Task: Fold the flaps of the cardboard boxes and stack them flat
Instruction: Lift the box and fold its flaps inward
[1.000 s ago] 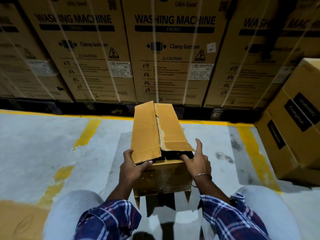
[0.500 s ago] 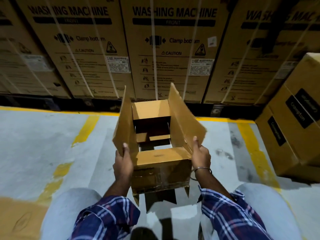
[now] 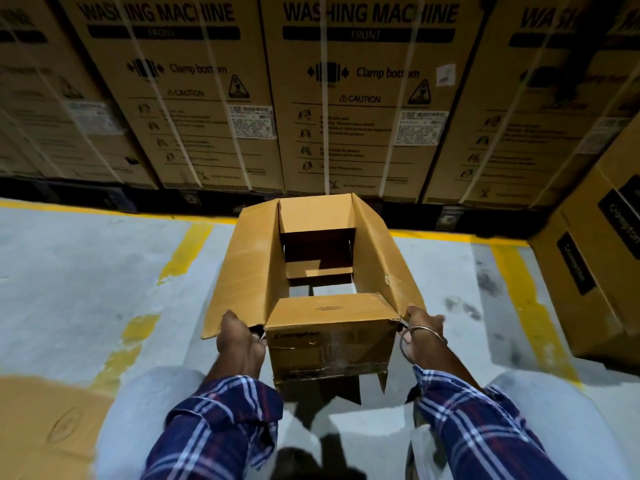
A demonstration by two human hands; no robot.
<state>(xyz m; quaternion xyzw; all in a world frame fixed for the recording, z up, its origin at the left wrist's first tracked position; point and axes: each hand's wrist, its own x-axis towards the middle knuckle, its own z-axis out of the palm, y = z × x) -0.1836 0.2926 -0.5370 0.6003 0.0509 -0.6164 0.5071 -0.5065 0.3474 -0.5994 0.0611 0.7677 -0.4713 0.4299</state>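
Observation:
A small brown cardboard box [image 3: 329, 344] is held up in front of me, between my knees, with all its top flaps spread outward. Through its open bottom I see the floor. My left hand [image 3: 239, 337] grips the near corner of the left flap [image 3: 246, 268]. My right hand [image 3: 420, 323], with a metal bangle at the wrist, holds the near end of the right flap [image 3: 381, 258]. The near flap [image 3: 329, 310] lies roughly level and the far flap [image 3: 315, 213] stands up.
A row of tall washing machine cartons [image 3: 346, 98] fills the back. A stack of brown cartons [image 3: 595, 271] stands at the right. A flat piece of cardboard [image 3: 45, 427] lies on the grey floor at the lower left. Yellow painted lines [image 3: 183, 254] cross the floor.
The two long flaps, closed over the top a second ago, have been pulled apart and now lie spread wide. Both hands have slid down to the flaps' near corners.

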